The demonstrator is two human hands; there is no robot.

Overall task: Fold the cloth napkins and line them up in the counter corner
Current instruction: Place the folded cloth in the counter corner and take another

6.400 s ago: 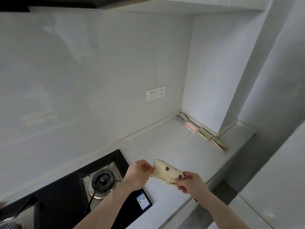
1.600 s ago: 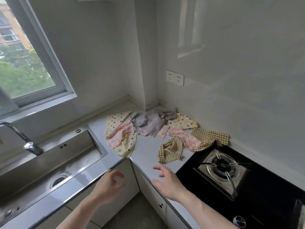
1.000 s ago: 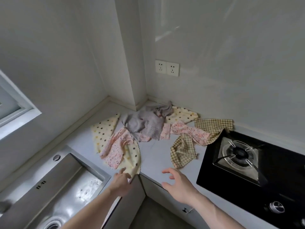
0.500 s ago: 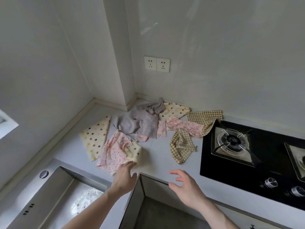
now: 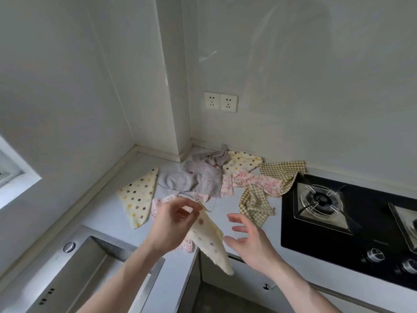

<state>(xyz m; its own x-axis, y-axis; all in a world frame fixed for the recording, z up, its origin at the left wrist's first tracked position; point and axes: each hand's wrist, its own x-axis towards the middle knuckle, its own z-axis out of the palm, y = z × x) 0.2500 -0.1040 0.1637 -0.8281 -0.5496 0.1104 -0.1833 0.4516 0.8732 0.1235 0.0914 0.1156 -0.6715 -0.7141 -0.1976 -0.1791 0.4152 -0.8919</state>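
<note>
Half a second back the left hand (image 5: 173, 224) lay flat on the yellow dotted napkin (image 5: 208, 238) at the counter (image 5: 108, 213) edge; now it has lifted a corner of that cloth clear, the grip pinching it between thumb and fingertips, the rest hanging down past the counter front; the right hand (image 5: 250, 242) waits just beside it, fingers spread and holding nothing, seemingly about to take the free edge.

By the look of it this napkin is only picked up, not yet folded; beyond it the pile remains loose on the counter: a pink floral napkin (image 5: 158, 205) under the left hand, another dotted one (image 5: 138, 196) to the left, a checked napkin (image 5: 255, 205) crumpled to the right, a grey one (image 5: 200, 179) heaped in the corner; no folded row shows here.

Room is tight; the sink (image 5: 94, 272) opens to the left, the hob (image 5: 347, 222) sits close on the right with a checked cloth (image 5: 283, 175) touching its edge; bare counter lies between the pile and the front edge.
</note>
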